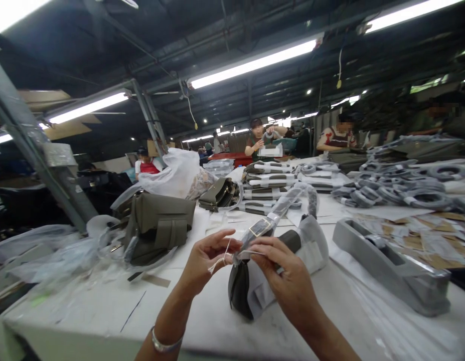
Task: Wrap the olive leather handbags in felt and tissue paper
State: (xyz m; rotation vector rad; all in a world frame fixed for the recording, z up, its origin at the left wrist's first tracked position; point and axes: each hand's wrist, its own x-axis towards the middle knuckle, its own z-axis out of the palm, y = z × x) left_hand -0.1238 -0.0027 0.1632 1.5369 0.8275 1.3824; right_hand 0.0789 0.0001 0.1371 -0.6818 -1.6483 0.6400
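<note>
A small dark olive handbag [240,293] stands on the table before me, partly covered in white wrapping. Its strap [262,226], wrapped in clear plastic, rises from the near end and loops over the top. At that end my left hand [205,260] is closed in a pinch on a thin white string [218,262], whose loose end hangs out past the fingers. My right hand [287,271] pinches the same string just right of the strap's end, its wrist over the bag's wrapped side. The fingers partly hide where string and strap meet.
A grey tape dispenser [394,268] stands at the right. Larger olive bags [157,220] and crumpled plastic [62,250] lie left. Stacked wrapped pieces [270,180], coiled wrapped straps [405,188] and brown tags [424,233] fill the far side. Co-workers [258,138] sit beyond.
</note>
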